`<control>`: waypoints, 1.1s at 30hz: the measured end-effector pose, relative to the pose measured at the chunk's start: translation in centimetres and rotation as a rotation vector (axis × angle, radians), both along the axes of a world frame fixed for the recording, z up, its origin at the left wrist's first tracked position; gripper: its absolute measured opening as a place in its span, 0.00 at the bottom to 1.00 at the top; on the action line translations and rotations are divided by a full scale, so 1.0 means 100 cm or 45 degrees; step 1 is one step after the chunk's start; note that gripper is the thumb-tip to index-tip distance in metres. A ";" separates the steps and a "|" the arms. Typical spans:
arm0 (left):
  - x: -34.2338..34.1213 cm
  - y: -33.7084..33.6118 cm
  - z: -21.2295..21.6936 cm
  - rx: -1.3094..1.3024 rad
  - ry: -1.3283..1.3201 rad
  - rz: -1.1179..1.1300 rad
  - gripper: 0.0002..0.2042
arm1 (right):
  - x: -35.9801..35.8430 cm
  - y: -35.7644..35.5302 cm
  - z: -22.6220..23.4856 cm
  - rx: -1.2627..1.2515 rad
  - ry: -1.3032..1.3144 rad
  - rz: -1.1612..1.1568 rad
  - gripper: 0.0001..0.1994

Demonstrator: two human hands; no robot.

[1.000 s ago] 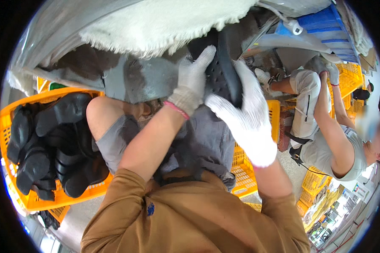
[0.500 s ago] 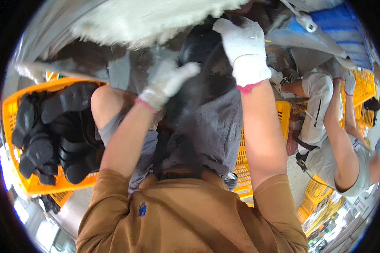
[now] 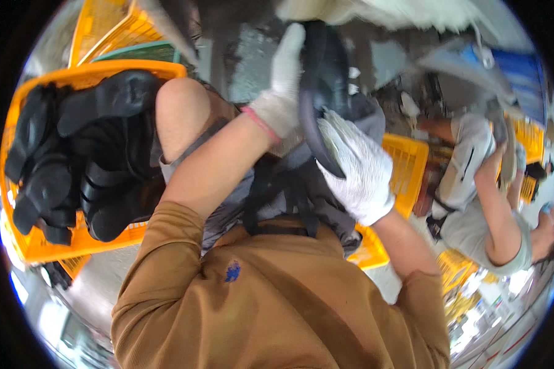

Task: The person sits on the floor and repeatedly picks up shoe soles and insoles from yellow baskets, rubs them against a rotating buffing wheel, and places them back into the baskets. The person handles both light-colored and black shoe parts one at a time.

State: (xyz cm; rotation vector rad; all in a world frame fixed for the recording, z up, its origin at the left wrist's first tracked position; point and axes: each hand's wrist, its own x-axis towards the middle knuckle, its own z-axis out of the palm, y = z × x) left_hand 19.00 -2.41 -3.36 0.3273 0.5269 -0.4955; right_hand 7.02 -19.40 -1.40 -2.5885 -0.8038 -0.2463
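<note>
My hands are both in white knit gloves and both on the same thing, up at twelve o'clock in the head view. The left hand (image 3: pixel 281 92) is closed against the left side of a black shoe sole (image 3: pixel 322 86), fingers reaching up along its edge. The right hand (image 3: pixel 358 169) is wrapped around the lower rim from about five o'clock, fingers curled onto the dark edge. The sole stands on edge between the two gloves, held above my lap.

I judge it to be light, moulded rubber: thick enough to hold its shape, though it should give if twisted. The rubber against the knit gloves looks like a sure grip. The rim seems the best place to hold, one hand at each end, as I have it.

At nine o'clock an orange crate (image 3: pixel 28 243) is heaped with more black soles (image 3: pixel 80 157). At three o'clock another person (image 3: pixel 483 212) in a light shirt bends over yellow crates (image 3: pixel 406 166).
</note>
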 end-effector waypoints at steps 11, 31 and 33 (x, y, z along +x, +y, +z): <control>0.016 -0.004 -0.062 0.329 -0.308 0.120 0.31 | 0.116 0.067 0.038 0.803 0.853 -0.272 0.24; 0.057 -0.013 -0.100 0.115 -0.476 0.235 0.25 | 0.084 0.048 -0.016 0.389 0.051 -0.421 0.18; 0.038 -0.020 -0.103 0.187 -0.645 0.395 0.32 | 0.111 0.065 0.006 0.252 -0.051 -0.391 0.16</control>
